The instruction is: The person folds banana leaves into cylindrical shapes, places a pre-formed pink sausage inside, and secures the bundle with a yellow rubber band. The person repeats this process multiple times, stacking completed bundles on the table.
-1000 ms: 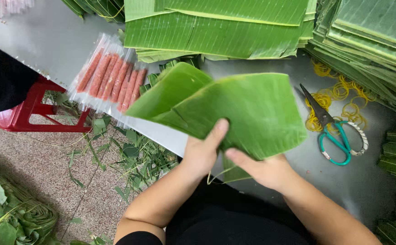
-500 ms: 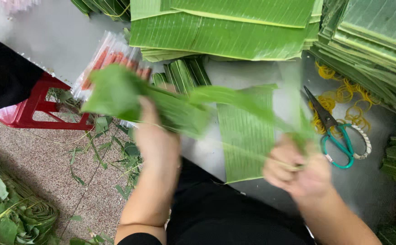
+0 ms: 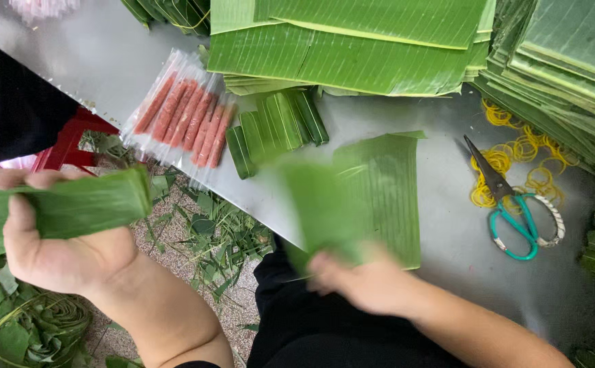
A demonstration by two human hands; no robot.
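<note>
My left hand [image 3: 58,238] is out to the left, off the table, closed around a folded strip of banana leaf [image 3: 65,204]. My right hand [image 3: 359,279] is blurred with motion at the table's front edge, gripping a second piece of banana leaf [image 3: 318,204] over a flat cut leaf [image 3: 386,191] lying on the grey table [image 3: 447,225]. Several small rolled leaf parcels [image 3: 277,126] lie in a row behind it. A clear pack of pink sausages [image 3: 185,116] sits to their left.
Big stacks of banana leaves [image 3: 352,48] fill the back and right side [image 3: 570,75]. Teal-handled scissors [image 3: 512,211] and yellow rubber bands [image 3: 515,160] lie at right. Leaf scraps [image 3: 209,225] litter the floor beside a red stool [image 3: 65,146]. Another person's dark sleeve [image 3: 18,109] is at left.
My left hand has pulled the folded leaf strip away to the left, off the table. My right hand has moved left onto the flat leaf, taking up another piece.
</note>
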